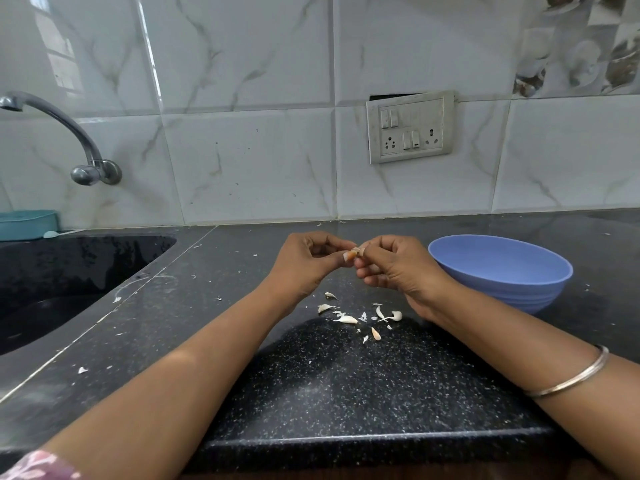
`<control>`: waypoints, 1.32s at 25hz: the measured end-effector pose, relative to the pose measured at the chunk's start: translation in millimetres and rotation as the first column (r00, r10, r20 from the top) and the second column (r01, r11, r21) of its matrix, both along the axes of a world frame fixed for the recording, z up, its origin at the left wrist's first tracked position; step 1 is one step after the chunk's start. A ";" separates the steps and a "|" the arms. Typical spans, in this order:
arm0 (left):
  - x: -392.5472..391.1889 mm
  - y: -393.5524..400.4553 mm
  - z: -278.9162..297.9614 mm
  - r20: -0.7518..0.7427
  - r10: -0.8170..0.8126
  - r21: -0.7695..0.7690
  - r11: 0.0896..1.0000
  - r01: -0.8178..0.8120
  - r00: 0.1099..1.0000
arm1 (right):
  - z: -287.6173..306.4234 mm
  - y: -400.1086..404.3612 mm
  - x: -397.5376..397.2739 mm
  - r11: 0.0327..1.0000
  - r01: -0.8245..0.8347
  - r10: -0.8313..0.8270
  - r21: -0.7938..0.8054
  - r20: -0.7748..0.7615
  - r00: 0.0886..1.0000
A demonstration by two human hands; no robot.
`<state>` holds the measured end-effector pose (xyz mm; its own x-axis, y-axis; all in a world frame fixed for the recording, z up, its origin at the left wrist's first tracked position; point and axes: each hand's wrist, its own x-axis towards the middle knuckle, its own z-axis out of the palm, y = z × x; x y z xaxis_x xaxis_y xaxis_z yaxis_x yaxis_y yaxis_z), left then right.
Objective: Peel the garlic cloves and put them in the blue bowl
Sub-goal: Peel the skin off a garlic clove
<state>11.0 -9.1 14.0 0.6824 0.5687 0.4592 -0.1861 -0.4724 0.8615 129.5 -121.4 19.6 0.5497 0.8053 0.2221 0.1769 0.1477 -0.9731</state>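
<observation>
At centre frame, both hands pinch one clove between them: left hand, right hand. Peeling looks underway. Below them, skins and perhaps cloves litter the bench. Right of centre sits the bowl; what shows of its inside looks empty.

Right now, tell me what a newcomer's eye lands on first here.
The two hands meeting mid-frame above the black counter: left hand and right hand pinch one garlic clove between them. Next, the blue bowl just right of the hands, and pale garlic skins scattered beneath them.
</observation>
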 end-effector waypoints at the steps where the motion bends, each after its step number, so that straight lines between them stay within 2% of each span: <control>1: 0.0 0.6 -0.3 -0.004 -0.002 -0.006 1.000 0.002 1.000 | 0.0 -0.1 0.2 1.000 -0.005 0.005 -0.002 0.008 1.000; 6: -0.8 3.3 -1.1 -0.009 -0.012 -0.048 0.999 0.012 1.000 | 0.4 -0.3 2.2 0.999 -0.033 0.032 0.011 0.032 0.999; 13: -1.4 1.4 1.2 0.014 -0.040 -0.110 0.993 0.041 0.999 | 4.4 -1.8 5.1 0.987 -0.063 0.067 0.144 -0.020 0.998; 21: -4.4 3.2 4.2 0.021 -0.117 -0.173 0.978 0.119 0.993 | 7.8 -4.8 6.1 0.983 -0.096 0.102 0.155 -0.029 0.994; 33: -3.4 -3.0 4.9 0.042 -0.096 -0.130 0.986 0.100 0.995 | 9.9 -3.5 3.3 0.988 -0.071 0.088 0.137 -0.120 0.989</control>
<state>7.7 -12.2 18.9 0.7225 0.5568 0.4097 -0.2574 -0.3334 0.9070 132.8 -124.9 29.4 0.5155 0.8156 0.2628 0.0369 0.2854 -0.9577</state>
